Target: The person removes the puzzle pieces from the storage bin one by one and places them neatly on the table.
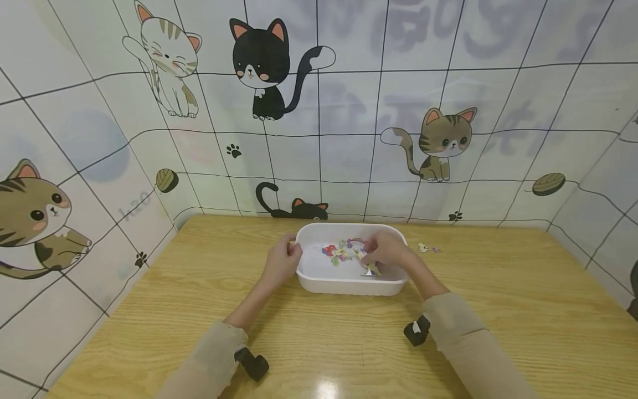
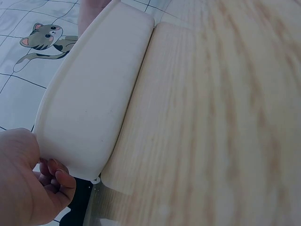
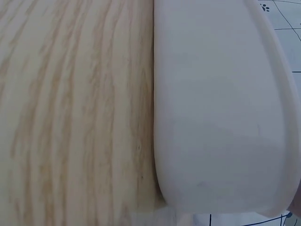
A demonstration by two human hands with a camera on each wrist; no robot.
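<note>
A white plastic basin stands on the wooden table, with several small colourful flat cutouts, perhaps stickers, scattered on its floor. At the basin's left end, my left hand grips the rim; in the left wrist view its fingers curl at the basin's corner. My right hand reaches over the right side into the basin, fingers bent down among the cutouts. A shiny piece lies just below those fingertips. Whether the right fingers pinch a cutout is hidden. The right wrist view shows mainly the basin's outer wall.
Two small cutouts lie on the tabletop to the right of the basin. Behind the table hangs a white gridded cover printed with cartoon cats. Each sleeve carries a black wrist camera.
</note>
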